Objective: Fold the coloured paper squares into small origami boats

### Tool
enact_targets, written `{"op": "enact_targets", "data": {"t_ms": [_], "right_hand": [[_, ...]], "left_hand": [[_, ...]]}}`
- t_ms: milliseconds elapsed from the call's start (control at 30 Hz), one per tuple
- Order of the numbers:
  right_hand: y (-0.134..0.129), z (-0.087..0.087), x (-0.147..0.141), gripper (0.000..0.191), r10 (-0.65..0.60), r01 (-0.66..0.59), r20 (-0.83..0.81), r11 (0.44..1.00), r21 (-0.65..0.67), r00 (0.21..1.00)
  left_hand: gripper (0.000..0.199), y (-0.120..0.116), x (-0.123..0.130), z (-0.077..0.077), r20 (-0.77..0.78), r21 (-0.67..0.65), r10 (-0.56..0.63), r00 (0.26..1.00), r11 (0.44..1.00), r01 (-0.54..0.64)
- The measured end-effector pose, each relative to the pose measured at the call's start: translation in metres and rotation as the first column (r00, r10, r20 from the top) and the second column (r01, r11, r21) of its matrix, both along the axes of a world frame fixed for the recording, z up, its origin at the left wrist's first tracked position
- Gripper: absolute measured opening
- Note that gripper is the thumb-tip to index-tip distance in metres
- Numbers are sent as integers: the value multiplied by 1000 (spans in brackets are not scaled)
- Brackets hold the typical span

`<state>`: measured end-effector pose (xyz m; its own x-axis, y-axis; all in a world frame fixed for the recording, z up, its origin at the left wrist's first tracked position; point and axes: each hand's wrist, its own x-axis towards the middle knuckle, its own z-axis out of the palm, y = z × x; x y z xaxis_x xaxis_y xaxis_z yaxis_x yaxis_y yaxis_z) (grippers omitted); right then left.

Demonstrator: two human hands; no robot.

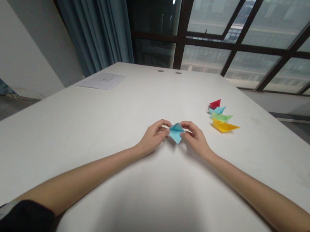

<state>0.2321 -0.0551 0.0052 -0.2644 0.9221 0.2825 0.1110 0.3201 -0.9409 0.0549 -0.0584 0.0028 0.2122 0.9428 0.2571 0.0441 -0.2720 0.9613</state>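
A small folded piece of light blue paper (176,134) is held between my two hands, just above the middle of the white table. My left hand (155,133) pinches its left corner between thumb and fingers. On the opposite side my right hand (195,138) grips the right corner in the same way. The paper has a diamond-like outline, with a fold showing near its top. Fingertips cover both of its side corners.
Folded paper boats stand in a row to the right: red (215,104), blue (217,110), green (221,117) and yellow (224,126). A printed sheet (101,80) lies at the table's (131,190) far left edge. Behind are a blue curtain (92,12) and windows.
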Motion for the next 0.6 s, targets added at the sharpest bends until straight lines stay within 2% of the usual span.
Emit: {"op": "enact_targets", "data": {"t_ms": [100, 233, 300, 433, 600], "right_hand": [[3, -1, 1, 22, -50, 48, -41, 997, -64, 998], [6, -6, 1, 22, -57, 33, -195, 992, -123, 979], [7, -7, 1, 21, -52, 26, -225, 993, -118, 973], [6, -7, 1, 20, -82, 75, -134, 996, -51, 988], [4, -9, 1, 30, -79, 79, -53, 997, -9, 995]], "left_hand": [[20, 1, 0, 0, 38, -15, -8, 999, 1000, 9], [24, 2, 2, 0, 178, -184, -76, 981, 977, 109], [25, 2, 3, 1, 204, -222, -75, 976, 968, 120], [25, 1, 3, 1, 120, -151, -39, 992, 987, 57], [45, 1, 2, -1, 73, -109, -28, 997, 993, 36]]}}
